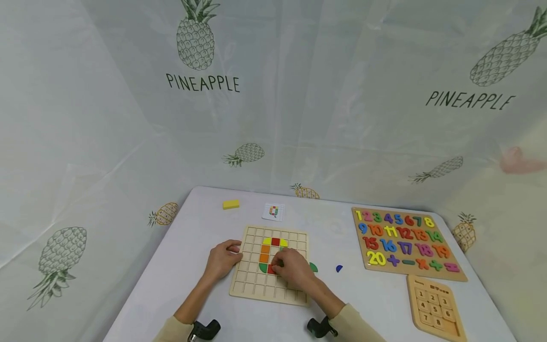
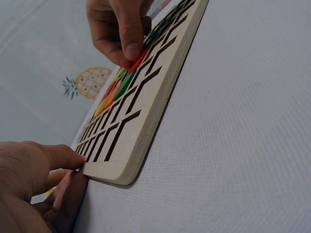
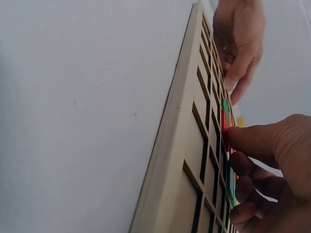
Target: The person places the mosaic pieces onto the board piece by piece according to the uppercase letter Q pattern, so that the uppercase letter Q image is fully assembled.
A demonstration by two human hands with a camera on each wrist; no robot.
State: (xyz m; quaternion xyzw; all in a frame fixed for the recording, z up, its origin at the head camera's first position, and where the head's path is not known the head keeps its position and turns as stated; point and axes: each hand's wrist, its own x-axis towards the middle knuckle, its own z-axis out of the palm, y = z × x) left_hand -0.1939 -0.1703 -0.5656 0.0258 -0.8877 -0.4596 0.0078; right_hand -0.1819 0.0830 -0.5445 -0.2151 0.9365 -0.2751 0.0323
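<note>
A wooden grid board (image 1: 252,285) lies on the white table, bearing a ring of coloured tiles: yellow corner pieces, a red square (image 1: 275,242), orange squares (image 1: 265,253) and a green corner piece (image 1: 262,268). My right hand (image 1: 295,268) reaches over the board and pinches a red square tile (image 2: 139,62) at the ring's lower side, beside the green piece. Part of the ring is hidden beneath this hand. At the board's left edge, my left hand (image 1: 222,260) rests its fingers and thumb against the rim.
Right of the board lie a green piece (image 1: 314,267) and a blue piece (image 1: 339,268). A pattern card (image 1: 273,212) and a yellow block (image 1: 231,204) are behind it. Farther right are a colourful number board (image 1: 410,242) and a wooden number puzzle (image 1: 433,306).
</note>
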